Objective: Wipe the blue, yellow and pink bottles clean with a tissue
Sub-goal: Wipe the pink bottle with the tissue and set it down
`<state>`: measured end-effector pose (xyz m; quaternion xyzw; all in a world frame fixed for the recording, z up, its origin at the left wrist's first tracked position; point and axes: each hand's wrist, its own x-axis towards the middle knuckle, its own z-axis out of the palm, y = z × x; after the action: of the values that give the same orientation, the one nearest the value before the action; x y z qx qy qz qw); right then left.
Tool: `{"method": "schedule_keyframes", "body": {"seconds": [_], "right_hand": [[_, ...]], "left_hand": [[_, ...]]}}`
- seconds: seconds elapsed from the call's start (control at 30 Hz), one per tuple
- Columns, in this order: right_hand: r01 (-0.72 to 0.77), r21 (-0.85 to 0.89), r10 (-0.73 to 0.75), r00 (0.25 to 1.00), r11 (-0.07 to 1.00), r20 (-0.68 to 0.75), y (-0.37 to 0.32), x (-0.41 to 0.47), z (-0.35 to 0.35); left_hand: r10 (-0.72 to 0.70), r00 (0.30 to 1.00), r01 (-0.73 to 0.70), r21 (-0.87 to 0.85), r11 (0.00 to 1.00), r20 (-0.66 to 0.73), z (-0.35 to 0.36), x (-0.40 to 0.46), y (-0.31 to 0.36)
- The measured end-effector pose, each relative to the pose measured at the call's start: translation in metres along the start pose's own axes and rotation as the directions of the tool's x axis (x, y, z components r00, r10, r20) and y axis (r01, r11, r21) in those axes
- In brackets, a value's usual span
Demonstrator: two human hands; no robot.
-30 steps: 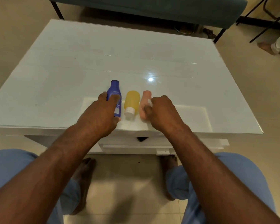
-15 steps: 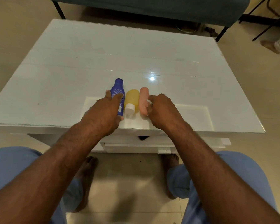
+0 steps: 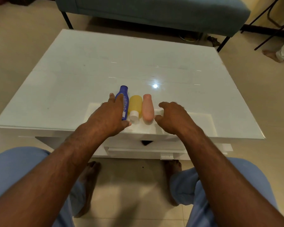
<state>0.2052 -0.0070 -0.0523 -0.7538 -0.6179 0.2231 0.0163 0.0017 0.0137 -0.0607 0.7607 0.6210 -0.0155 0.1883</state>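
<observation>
Your one camera sat on your head and looked forward and down, over both forearms onto the table (image 3: pixel 154 59) close in front of you. The wide lens (edges bowed) took in your knees at the bottom and the bench (image 3: pixel 154 12) at the top. The bottles (image 3: pixel 135 104) lay near the middle, within arm's reach.

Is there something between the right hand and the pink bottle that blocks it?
Nothing visible does. The right hand sits just right of the pink bottle, with only bare table and a bit of tissue at its fingers.
</observation>
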Motion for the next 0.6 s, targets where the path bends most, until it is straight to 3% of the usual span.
{"method": "schedule_keyframes", "body": {"seconds": [0.2, 0.23, 0.3, 0.4, 0.6], "right_hand": [[0.017, 0.146, 0.008, 0.985, 0.989, -0.171, 0.019, -0.006, -0.017], [0.043, 0.098, -0.028, 0.989, 0.994, -0.148, 0.021, -0.007, -0.015], [0.107, -0.080, -0.104, 0.994, 0.991, 0.045, 0.023, -0.008, -0.003], [0.130, -0.230, -0.061, 0.956, 0.964, 0.287, 0.022, -0.016, 0.022], [0.088, -0.162, -0.049, 0.973, 0.983, 0.227, 0.020, -0.019, 0.017]], "left_hand": [[-0.016, 1.000, 0.016, -0.034, 0.999, -0.015, -0.003, -0.008, -0.004], [-0.021, 1.000, 0.020, -0.045, 0.999, -0.017, -0.001, -0.010, -0.005], [-0.024, 1.000, 0.022, -0.070, 0.997, -0.019, 0.003, -0.015, -0.007], [-0.018, 1.000, 0.017, -0.073, 0.997, -0.018, 0.007, -0.021, -0.008], [-0.034, 0.999, 0.031, -0.081, 0.996, -0.036, 0.005, -0.024, -0.010]]}}
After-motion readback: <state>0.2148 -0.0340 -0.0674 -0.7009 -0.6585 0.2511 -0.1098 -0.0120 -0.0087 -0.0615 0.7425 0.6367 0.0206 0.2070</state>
